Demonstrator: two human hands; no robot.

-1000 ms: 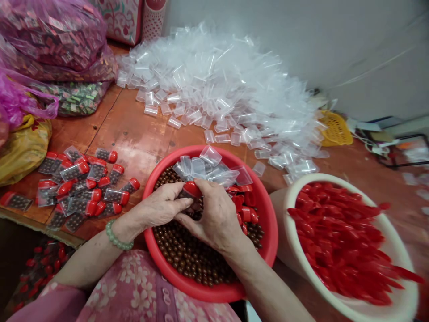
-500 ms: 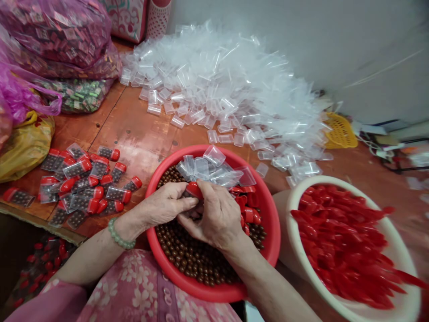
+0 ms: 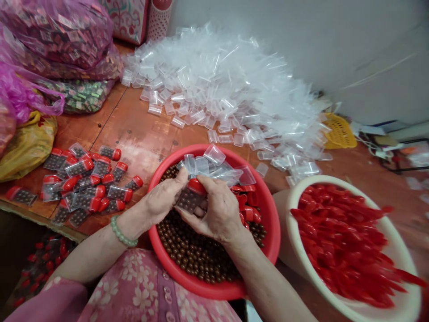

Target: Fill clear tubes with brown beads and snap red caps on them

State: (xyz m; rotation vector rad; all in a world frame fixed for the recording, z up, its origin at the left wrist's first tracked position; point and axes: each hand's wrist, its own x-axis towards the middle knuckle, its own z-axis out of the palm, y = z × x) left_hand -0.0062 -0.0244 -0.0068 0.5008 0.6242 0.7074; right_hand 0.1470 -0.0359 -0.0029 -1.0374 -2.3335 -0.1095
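Above the red basin (image 3: 275,250), my right hand (image 3: 219,210) grips a small clear plastic case (image 3: 191,200) with a red cap, filled with dark brown balls. Its thumb and fingers clasp the case at the ends. Beside the case's left edge is my left hand (image 3: 164,197), thumb stretched up and off the case; its other fingers are partly hidden. Brown balls (image 3: 197,255) fill the basin below. Empty clear sleeves (image 3: 214,167) and loose red caps (image 3: 250,214) lie on top of them, behind and right of my hands.
Filled red-capped cases (image 3: 87,188) lie heaped at the table's left. A big pile of clear sleeves (image 3: 214,80) covers the back. At right stands a cream bucket (image 3: 295,223) of red plastic pieces (image 3: 345,246). Plastic bags (image 3: 60,40) and a yellow basket (image 3: 340,132) stand farther off.
My left thumb has lifted off the capped case and the hand has drawn slightly left. The case's clear face now shows, still in my right hand.
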